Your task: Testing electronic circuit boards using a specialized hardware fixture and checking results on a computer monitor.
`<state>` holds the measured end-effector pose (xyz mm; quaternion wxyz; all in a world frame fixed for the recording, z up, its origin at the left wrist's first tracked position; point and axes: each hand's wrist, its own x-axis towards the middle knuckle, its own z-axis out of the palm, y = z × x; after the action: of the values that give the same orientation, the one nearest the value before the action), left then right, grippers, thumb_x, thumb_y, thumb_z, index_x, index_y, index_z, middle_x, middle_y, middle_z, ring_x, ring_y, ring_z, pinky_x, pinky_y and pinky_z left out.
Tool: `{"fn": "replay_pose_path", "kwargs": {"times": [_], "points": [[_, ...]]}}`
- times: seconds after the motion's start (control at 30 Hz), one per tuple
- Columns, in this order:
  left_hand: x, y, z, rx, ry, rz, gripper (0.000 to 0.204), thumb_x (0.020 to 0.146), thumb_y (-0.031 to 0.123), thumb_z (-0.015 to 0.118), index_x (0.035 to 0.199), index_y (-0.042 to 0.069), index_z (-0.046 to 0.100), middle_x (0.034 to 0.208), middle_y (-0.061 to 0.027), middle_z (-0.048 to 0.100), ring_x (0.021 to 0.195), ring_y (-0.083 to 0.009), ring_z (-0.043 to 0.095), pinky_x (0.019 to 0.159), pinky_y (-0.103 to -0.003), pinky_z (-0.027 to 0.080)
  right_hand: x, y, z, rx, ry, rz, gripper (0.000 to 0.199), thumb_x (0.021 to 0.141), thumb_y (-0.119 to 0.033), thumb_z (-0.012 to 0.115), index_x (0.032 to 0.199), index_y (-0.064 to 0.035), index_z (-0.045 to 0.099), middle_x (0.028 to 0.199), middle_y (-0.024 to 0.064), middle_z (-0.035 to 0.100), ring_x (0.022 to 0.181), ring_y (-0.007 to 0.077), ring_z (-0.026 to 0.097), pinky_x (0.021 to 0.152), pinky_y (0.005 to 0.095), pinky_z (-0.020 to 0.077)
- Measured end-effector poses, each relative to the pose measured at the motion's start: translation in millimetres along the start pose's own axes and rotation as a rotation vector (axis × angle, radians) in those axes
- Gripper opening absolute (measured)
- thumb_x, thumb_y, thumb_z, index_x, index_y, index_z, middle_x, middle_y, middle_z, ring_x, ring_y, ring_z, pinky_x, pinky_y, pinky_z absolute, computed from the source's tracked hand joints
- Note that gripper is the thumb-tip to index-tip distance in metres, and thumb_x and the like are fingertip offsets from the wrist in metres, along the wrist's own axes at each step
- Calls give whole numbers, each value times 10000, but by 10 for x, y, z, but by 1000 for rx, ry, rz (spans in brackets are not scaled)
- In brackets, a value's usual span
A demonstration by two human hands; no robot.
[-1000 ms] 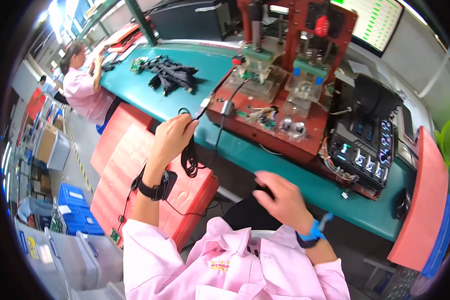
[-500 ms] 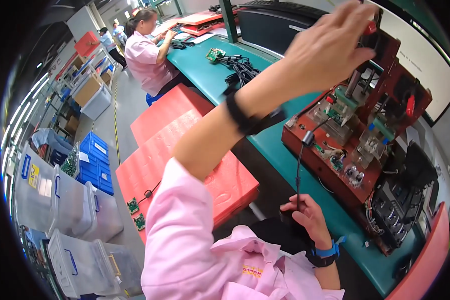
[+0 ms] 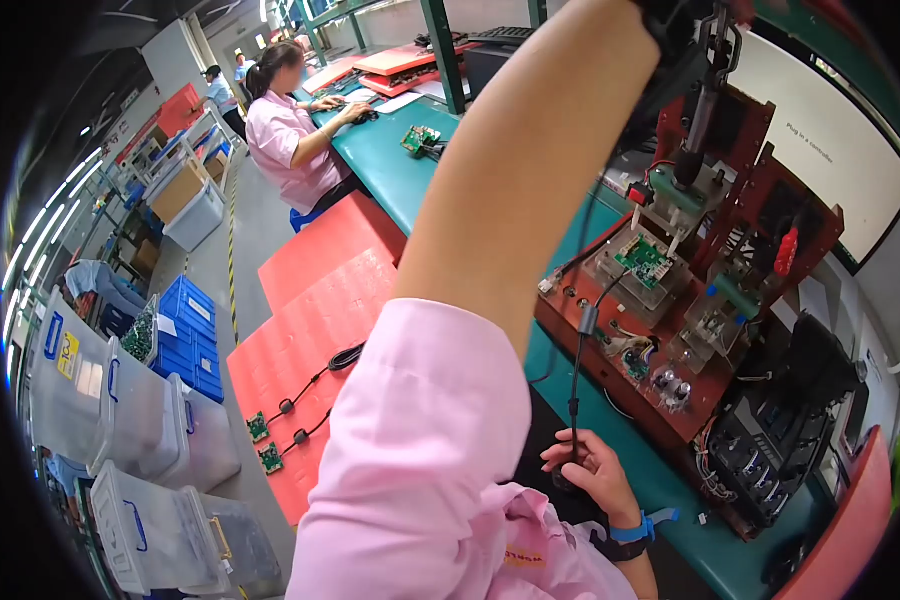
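Observation:
My left forearm [image 3: 530, 170] stretches up across the middle toward the top of a dark red test fixture [image 3: 675, 405]. Its black wristband [image 3: 670, 25] meets the upper edge, and the hand lies beyond the frame. Below that wrist, a green circuit board [image 3: 644, 259] rests on a clear block in the fixture, beneath an upright metal clamp rod [image 3: 703, 95]. A black cable [image 3: 578, 375] with a cylindrical bead [image 3: 588, 320] runs down from the board. My right hand [image 3: 598, 470], wearing a blue wrist strap, closes its fingers on this cable near the bench's front edge.
Red foam sheets [image 3: 300, 345] at left carry two small boards [image 3: 259, 428] with cables. A green bench [image 3: 385, 190] extends to a co-worker [image 3: 290, 150] in pink. Beyond the fixture are a screen [image 3: 825, 130] and an open black case [image 3: 790, 430]. Clear bins [image 3: 80, 390] stand far left.
My left hand has moved up out of the frame, and its forearm now covers more of the bench. My right hand still holds the cable. The co-worker's hands have lowered to the bench.

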<state>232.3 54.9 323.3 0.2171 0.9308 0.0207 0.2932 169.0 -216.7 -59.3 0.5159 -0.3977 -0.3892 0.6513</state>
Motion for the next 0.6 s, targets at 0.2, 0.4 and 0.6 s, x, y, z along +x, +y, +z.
{"fn": "replay_pose_path", "kwargs": {"times": [0.2, 0.4, 0.6], "points": [[-653, -1, 213, 163, 628, 338, 304, 835, 265, 545, 785, -31, 592, 687, -64, 590, 599, -167, 554, 604, -295, 465, -59, 97, 36, -105, -59, -129, 677, 747, -24, 535, 1340, -62, 211, 1133, 168, 504, 885, 209, 571, 811, 318, 439], [-2218, -380, 722, 738, -298, -292, 219, 744, 231, 529, 788, 36, 620, 764, -143, 610, 767, -313, 592, 647, -395, 475, -150, 120, 162, -76, -87, -209, 734, 793, -118, 547, 1378, -114, 103, 1183, 188, 467, 818, 212, 578, 758, 321, 460], [-2199, -1148, 1394, 23, -348, -170, 429, 791, 234, 540, 1186, 83, 471, 1054, -175, 550, 956, -323, 540, 804, -385, 431, -133, -539, 404, -44, 119, -473, 680, 857, -281, 502, 1372, -83, 106, 1188, 207, 460, 701, 217, 583, 638, 298, 487]]}}
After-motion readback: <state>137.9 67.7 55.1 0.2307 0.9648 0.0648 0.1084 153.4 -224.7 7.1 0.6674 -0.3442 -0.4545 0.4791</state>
